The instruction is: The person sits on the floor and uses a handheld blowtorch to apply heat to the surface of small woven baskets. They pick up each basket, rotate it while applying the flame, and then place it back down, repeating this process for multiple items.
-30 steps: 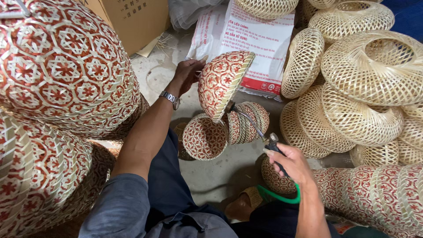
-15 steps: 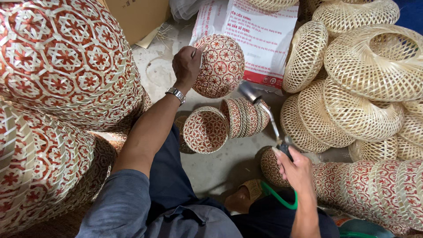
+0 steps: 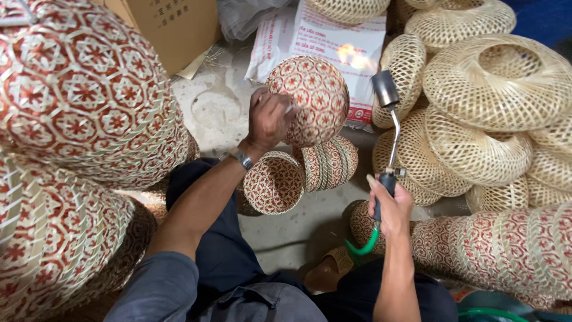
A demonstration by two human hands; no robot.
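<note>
My left hand [image 3: 269,119] grips the rim of a small round woven basket [image 3: 311,98] with a red and cream flower pattern, held up with its bottom facing me. My right hand [image 3: 390,206] holds the black handle of a gas torch [image 3: 388,113] with a bent metal neck and a green hose [image 3: 363,245]. The torch head points up at the basket's right side, and a pale flame [image 3: 351,56] shows just above it. A watch sits on my left wrist.
Below the held basket lie more small red patterned baskets [image 3: 277,182], nested on their sides. Large red patterned baskets [image 3: 77,101] stack at the left. Plain cream woven shades [image 3: 494,83] pile at the right. A white printed sack [image 3: 325,36] and a cardboard box [image 3: 173,30] lie behind.
My left hand turned the small basket so its bottom faces me and lifted it. My right hand raised the torch toward it, and a flame now shows.
</note>
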